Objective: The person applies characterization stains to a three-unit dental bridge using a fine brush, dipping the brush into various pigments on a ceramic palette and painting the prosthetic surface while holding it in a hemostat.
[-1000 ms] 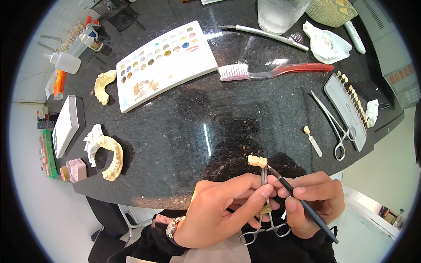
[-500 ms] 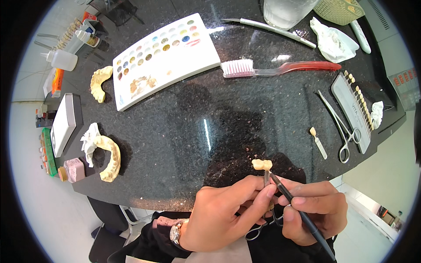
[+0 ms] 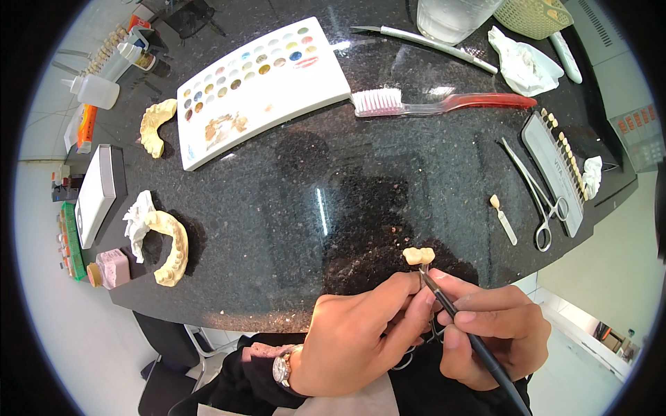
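My left hand point(image 3: 357, 333) is closed around hemostat forceps point(image 3: 408, 361), whose ring handles hang below the fingers. A small joined set of cream dental crowns point(image 3: 419, 256) sits at the forceps' tips, just above the table's near edge. My right hand point(image 3: 496, 333) pinches a slim black-handled brush point(image 3: 479, 341) like a pen. Its fine tip is right beneath the crowns, beside the forceps' jaws; whether it touches them I cannot tell. The fingertips of both hands are close together, and the left fingers hide most of the forceps.
On the dark stone table point(image 3: 263, 229) lie a white paint palette point(image 3: 305, 83), a toothbrush point(image 3: 451, 104), a knife point(image 3: 437, 48), a tooth shade guide point(image 3: 551, 173), other forceps point(image 3: 531, 173) and one shade tab point(image 3: 504, 220). Plaster dental models point(image 3: 177, 246) stand left; a water cup point(image 3: 454, 17) stands far off.
The crowns have shifted slightly right and up and turned a little. The brush tip has moved slightly left, now lower beneath the crowns. Both hands keep their grips.
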A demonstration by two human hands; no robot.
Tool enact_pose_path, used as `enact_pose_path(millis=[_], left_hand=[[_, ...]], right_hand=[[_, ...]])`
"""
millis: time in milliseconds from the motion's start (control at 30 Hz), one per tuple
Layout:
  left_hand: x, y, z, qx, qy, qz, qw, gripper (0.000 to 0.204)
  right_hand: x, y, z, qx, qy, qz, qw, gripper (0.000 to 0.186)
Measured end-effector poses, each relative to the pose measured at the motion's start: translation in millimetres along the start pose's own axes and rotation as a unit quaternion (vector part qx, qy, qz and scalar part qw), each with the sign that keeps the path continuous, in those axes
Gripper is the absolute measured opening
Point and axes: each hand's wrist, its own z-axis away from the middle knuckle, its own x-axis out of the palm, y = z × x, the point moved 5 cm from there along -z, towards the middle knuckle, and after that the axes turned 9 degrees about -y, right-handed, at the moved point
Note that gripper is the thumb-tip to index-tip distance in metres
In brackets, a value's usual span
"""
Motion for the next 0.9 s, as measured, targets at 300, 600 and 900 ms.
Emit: enact_pose_path(millis=[300, 600, 900], left_hand=[[2.2, -3.8, 2.4, -0.009, 0.003, 0.027, 1.000, 0.006], [7.8, -10.2, 4.5, -0.005, 0.020, 0.049, 0.999, 0.011], [6.1, -8.6, 4.7, -0.002, 0.019, 0.046, 0.999, 0.011]], right_hand=[[-2.6, -4.1, -2.6, 0.058, -0.047, 0.031, 0.997, 0.021], [-1.2, -1.1, 1.6, 0.017, 0.024, 0.011, 0.999, 0.021], [-3.1, 0.4, 6.3, 0.039, 0.010, -0.013, 0.999, 0.021]])
